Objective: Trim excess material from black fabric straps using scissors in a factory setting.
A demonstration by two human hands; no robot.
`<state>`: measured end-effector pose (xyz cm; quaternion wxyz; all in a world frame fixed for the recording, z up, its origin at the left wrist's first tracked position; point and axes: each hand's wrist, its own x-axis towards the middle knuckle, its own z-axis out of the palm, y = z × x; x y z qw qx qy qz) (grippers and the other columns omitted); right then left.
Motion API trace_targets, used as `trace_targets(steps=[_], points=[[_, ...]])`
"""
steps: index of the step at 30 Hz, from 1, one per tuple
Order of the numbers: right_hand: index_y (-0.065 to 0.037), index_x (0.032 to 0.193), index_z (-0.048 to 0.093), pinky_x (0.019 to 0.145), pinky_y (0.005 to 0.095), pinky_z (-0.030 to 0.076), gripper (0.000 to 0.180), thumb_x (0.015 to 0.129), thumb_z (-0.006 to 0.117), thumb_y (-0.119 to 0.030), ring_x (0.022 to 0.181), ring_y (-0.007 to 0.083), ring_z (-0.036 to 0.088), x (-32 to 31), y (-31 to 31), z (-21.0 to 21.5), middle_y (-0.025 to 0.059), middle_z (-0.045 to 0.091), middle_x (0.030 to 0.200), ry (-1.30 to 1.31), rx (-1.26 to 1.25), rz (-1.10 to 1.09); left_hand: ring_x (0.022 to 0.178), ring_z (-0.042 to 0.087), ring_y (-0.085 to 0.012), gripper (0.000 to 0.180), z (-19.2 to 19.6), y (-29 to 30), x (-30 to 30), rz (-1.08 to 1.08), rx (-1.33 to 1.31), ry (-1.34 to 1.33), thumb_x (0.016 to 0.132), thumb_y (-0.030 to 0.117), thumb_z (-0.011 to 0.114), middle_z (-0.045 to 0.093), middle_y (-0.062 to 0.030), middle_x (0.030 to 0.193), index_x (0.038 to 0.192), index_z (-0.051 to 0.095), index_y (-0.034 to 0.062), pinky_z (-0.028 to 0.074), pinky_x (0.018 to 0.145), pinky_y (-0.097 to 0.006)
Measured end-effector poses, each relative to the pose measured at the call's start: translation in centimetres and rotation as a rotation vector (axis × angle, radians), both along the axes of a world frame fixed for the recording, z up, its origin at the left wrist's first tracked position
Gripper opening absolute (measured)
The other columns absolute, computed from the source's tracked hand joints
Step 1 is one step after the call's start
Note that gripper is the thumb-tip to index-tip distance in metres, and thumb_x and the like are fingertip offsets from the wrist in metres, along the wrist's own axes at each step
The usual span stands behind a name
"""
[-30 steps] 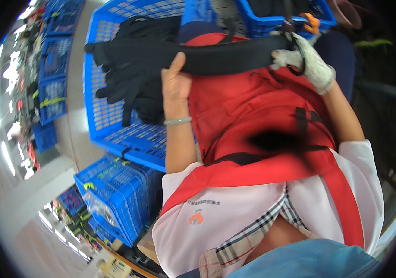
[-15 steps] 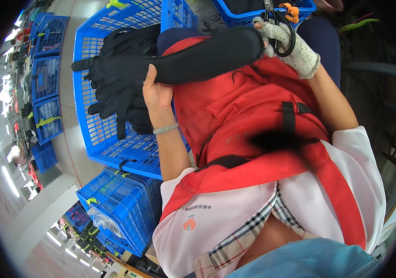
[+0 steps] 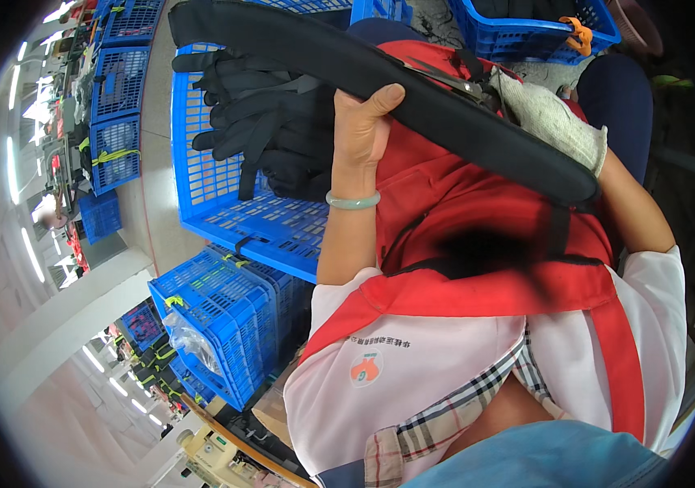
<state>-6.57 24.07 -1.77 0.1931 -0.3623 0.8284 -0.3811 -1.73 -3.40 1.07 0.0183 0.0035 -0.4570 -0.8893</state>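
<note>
Head view: we see both hands raised over a red apron (image 3: 461,203). Our left hand (image 3: 361,130) is bare, with a pale green bangle (image 3: 353,200) at the wrist; its fingers are curled around a long black pad (image 3: 412,89), thumb on the upper face. Our right hand (image 3: 547,122), in a knit white glove, closes on the same pad further along, with dark scissors (image 3: 445,77) just beside it. The pad runs slantwise from beyond the left hand down past the right wrist. Left of the left hand sits a blue crate (image 3: 201,203) holding a heap of black gloves (image 3: 274,130). Below that hand stands a stack of blue crates (image 3: 217,317). Beyond the right hand is another blue crate (image 3: 542,41) with an orange clip (image 3: 579,32) on its rim.
</note>
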Motion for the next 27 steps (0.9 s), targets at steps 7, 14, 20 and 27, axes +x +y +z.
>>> trace_targets(steps=[7, 14, 20, 27], points=[[-0.001, 0.122, 0.049, 0.066, 0.0413, 0.046, 0.041, 0.087, 0.059, -0.019, 0.075, 0.0353, 0.06, 0.4, -1.0, 1.0, 0.0188, 0.058, 0.081, 0.219, -0.044, -0.037, 0.093, 0.062, -0.0183, 0.037, -0.1, 1.3, 0.3, -0.029, -0.016, -0.002, 0.075, -0.005, 0.074, 0.065, -0.0062, 0.101, 0.108, 0.059, 0.0029, 0.048, 0.091, -0.031], [-0.004, 0.119, 0.052, 0.065, 0.0401, 0.046, 0.029, 0.094, 0.051, -0.017, 0.074, 0.0338, 0.06, 0.8, -2.0, -0.5, 0.0177, 0.06, 0.083, -0.136, -0.033, -0.226, 0.093, 0.061, -0.0175, 0.034, -0.7, 1.1, 0.0, 0.016, 0.076, -0.056, 0.077, -0.003, 0.073, 0.065, -0.0051, 0.101, 0.108, 0.06, 0.0041, 0.048, 0.089, -0.03], [-0.004, 0.119, 0.052, 0.064, 0.0403, 0.046, 0.03, 0.093, 0.052, -0.019, 0.073, 0.0309, 0.061, 1.4, -2.4, 1.3, 0.0152, 0.061, 0.081, 0.273, 0.129, -0.128, 0.09, 0.061, -0.0147, 0.033, -0.9, 1.9, 0.2, 0.044, 0.066, -0.08, 0.075, -0.004, 0.075, 0.065, -0.0023, 0.096, 0.103, 0.061, 0.0056, 0.048, 0.088, -0.028], [-0.003, 0.114, 0.054, 0.065, 0.0409, 0.048, 0.029, 0.089, 0.058, -0.015, 0.078, 0.0358, 0.063, 0.9, -2.0, 0.5, 0.0198, 0.062, 0.083, -0.055, -0.14, -0.152, 0.089, 0.062, -0.0149, 0.032, -0.8, 2.4, 0.0, 0.04, 0.081, -0.072, 0.075, -0.005, 0.074, 0.065, -0.0027, 0.095, 0.102, 0.061, 0.0058, 0.049, 0.087, -0.029]])
